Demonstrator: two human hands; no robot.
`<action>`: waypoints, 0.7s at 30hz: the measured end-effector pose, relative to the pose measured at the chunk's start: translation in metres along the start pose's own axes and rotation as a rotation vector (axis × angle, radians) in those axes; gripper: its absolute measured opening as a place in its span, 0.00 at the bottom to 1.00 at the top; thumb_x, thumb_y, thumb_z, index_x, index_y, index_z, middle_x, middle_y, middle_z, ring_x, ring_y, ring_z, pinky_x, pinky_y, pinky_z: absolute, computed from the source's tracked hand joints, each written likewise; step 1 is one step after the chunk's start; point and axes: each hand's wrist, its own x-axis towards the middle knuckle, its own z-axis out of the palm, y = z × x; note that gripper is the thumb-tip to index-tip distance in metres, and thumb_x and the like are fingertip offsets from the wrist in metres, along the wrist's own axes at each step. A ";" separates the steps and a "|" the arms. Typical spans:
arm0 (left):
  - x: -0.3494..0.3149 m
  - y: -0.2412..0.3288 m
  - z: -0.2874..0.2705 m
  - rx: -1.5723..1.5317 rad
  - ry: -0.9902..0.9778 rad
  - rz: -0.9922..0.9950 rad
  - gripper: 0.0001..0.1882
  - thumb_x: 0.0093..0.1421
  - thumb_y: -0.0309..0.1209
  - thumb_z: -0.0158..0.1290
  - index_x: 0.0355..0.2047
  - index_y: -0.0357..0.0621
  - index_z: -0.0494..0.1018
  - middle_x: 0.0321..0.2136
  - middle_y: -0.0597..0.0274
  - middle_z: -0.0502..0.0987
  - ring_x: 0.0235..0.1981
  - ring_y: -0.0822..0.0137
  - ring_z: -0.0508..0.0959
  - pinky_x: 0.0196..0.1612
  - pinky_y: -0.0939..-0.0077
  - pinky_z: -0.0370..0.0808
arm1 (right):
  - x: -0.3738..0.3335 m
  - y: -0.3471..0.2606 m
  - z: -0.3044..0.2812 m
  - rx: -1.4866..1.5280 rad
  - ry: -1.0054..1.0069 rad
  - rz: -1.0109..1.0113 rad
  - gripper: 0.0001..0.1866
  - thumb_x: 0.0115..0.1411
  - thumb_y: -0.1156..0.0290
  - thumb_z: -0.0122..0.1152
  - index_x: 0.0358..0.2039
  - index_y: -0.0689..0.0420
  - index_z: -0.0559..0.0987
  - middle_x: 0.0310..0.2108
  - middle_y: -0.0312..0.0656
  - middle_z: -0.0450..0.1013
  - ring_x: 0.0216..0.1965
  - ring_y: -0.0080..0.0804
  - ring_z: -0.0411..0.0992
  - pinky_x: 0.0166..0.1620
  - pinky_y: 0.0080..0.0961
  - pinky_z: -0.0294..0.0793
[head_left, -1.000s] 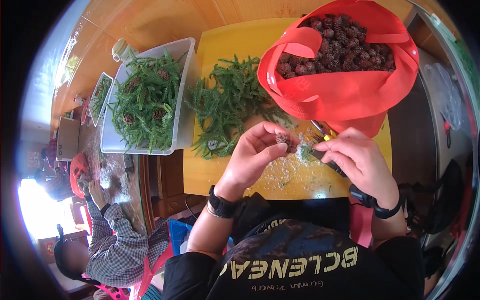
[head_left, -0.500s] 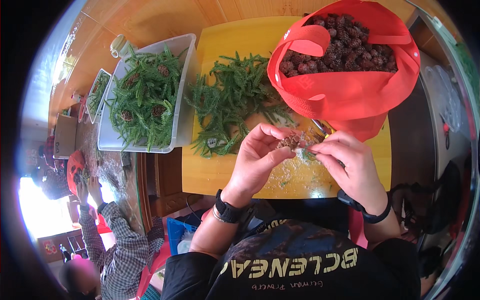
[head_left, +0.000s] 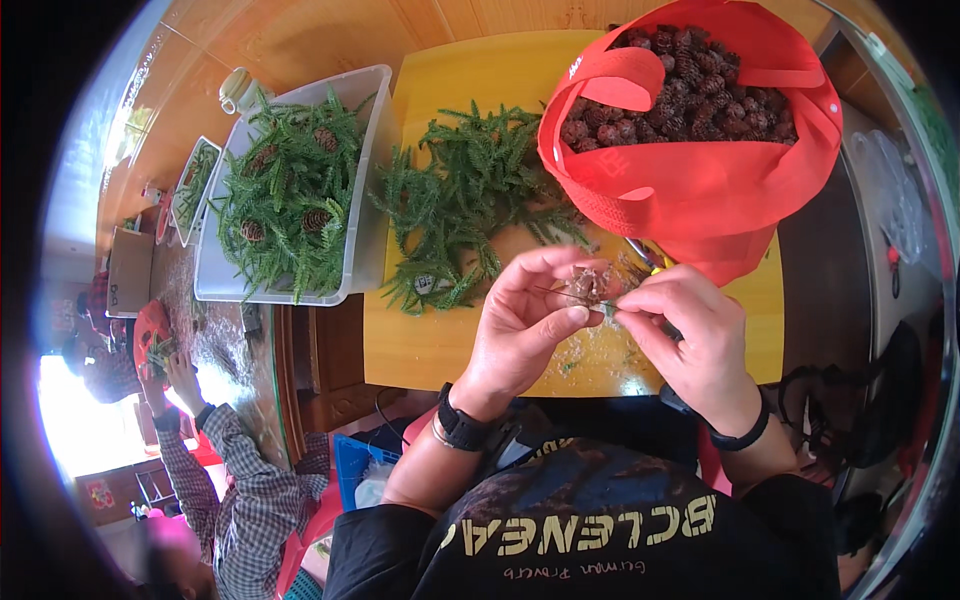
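My left hand cradles a small brown pine cone between thumb and fingers above the yellow table. A thin dark wire or stem sticks out from the cone toward my left palm. The fingertips of my right hand are closed in a pinch at the cone's edge, where a bit of green shows. What exactly they pinch is too small to make out. Just beyond the hands, a tool with yellow handles lies partly hidden by the red bag, which is full of pine cones.
Green artificial fir sprigs lie on the table beyond my left hand. A clear plastic bin at the left holds more sprigs with several cones. Pale crumbs litter the tabletop. At far left, a person in a checked sleeve handles greenery.
The pine cone has been turned in my left hand, and a thin wire now shows beside it. My right fingertips have come in closer to the cone.
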 end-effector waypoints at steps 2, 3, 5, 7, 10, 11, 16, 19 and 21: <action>-0.001 0.000 -0.002 0.010 -0.010 -0.024 0.22 0.52 0.16 0.52 0.48 0.42 0.64 0.49 0.51 0.69 0.49 0.54 0.72 0.46 0.71 0.75 | 0.000 0.000 0.000 -0.006 0.023 -0.013 0.11 0.42 0.85 0.65 0.27 0.60 0.75 0.24 0.39 0.70 0.22 0.26 0.71 0.24 0.19 0.69; -0.001 0.000 -0.002 -0.023 -0.009 -0.036 0.22 0.52 0.17 0.52 0.49 0.42 0.64 0.49 0.50 0.69 0.49 0.55 0.72 0.46 0.72 0.75 | 0.000 0.000 0.000 -0.017 0.016 -0.018 0.11 0.42 0.85 0.65 0.27 0.59 0.76 0.24 0.39 0.70 0.22 0.26 0.71 0.24 0.19 0.69; -0.002 0.001 -0.003 -0.056 -0.009 -0.049 0.22 0.53 0.17 0.52 0.49 0.42 0.64 0.50 0.50 0.68 0.49 0.55 0.72 0.45 0.73 0.75 | 0.000 0.000 0.000 -0.028 0.011 -0.024 0.11 0.42 0.85 0.65 0.27 0.59 0.76 0.24 0.39 0.70 0.22 0.27 0.71 0.24 0.19 0.69; -0.002 0.001 -0.006 -0.009 -0.018 -0.061 0.22 0.53 0.18 0.52 0.48 0.42 0.64 0.50 0.49 0.68 0.48 0.57 0.73 0.45 0.74 0.75 | 0.001 -0.001 0.001 -0.031 0.019 -0.023 0.11 0.42 0.85 0.65 0.27 0.59 0.76 0.24 0.39 0.70 0.22 0.27 0.71 0.24 0.20 0.69; -0.003 0.000 -0.003 -0.004 0.007 -0.062 0.21 0.52 0.17 0.53 0.47 0.42 0.64 0.50 0.49 0.68 0.46 0.59 0.74 0.44 0.75 0.75 | 0.000 -0.001 0.000 -0.037 0.020 -0.024 0.11 0.41 0.85 0.65 0.27 0.58 0.76 0.24 0.39 0.70 0.22 0.28 0.71 0.24 0.20 0.69; -0.003 0.000 -0.003 -0.003 0.008 -0.061 0.21 0.52 0.17 0.53 0.47 0.42 0.64 0.50 0.49 0.68 0.46 0.59 0.74 0.44 0.75 0.75 | 0.000 -0.002 0.000 -0.036 0.020 -0.024 0.11 0.41 0.85 0.65 0.27 0.58 0.76 0.24 0.39 0.70 0.22 0.28 0.71 0.24 0.20 0.69; -0.003 -0.004 -0.003 0.132 -0.063 0.079 0.21 0.49 0.16 0.56 0.43 0.42 0.65 0.47 0.53 0.68 0.44 0.64 0.73 0.45 0.73 0.73 | -0.001 -0.003 0.000 -0.047 0.004 -0.044 0.12 0.41 0.86 0.65 0.27 0.59 0.76 0.24 0.40 0.70 0.23 0.29 0.72 0.25 0.21 0.70; -0.003 -0.003 -0.003 0.189 -0.105 0.134 0.19 0.49 0.18 0.56 0.42 0.42 0.66 0.46 0.54 0.67 0.44 0.65 0.72 0.44 0.73 0.72 | -0.001 -0.003 0.000 -0.035 -0.004 -0.035 0.12 0.40 0.86 0.64 0.27 0.59 0.76 0.24 0.40 0.70 0.23 0.30 0.72 0.25 0.21 0.71; -0.002 -0.002 -0.002 0.144 -0.100 0.110 0.18 0.50 0.19 0.57 0.41 0.42 0.66 0.46 0.53 0.68 0.43 0.65 0.73 0.43 0.74 0.72 | -0.001 -0.003 0.000 -0.025 -0.003 -0.030 0.12 0.40 0.86 0.64 0.26 0.59 0.75 0.24 0.40 0.70 0.23 0.30 0.72 0.25 0.21 0.71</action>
